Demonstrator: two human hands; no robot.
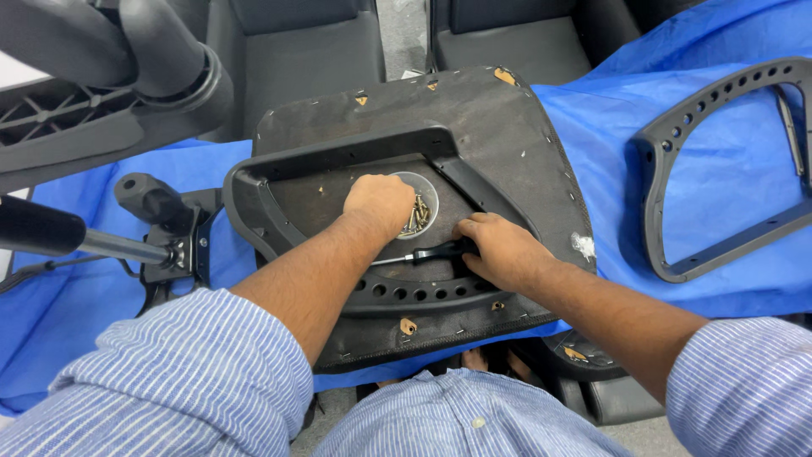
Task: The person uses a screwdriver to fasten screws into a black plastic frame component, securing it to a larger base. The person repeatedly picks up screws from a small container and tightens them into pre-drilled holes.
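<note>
An upturned black chair seat (499, 144) lies on the blue cloth, with a black plastic armrest frame (279, 190) resting on it. Inside the frame sits a small clear bowl (429, 193) of brass screws (416, 217). My left hand (378, 203) reaches into the bowl, its fingers curled over the screws and hidden. My right hand (501, 250) lies on the frame beside the bowl, closed on the black handle of a screwdriver (427, 253) whose metal shaft points left.
A second black perforated armrest frame (668, 161) lies on the blue cloth (609, 110) at the right. A chair mechanism with a lever (156, 207) and a black cylinder (34, 227) are at the left. Dark chair parts stand behind.
</note>
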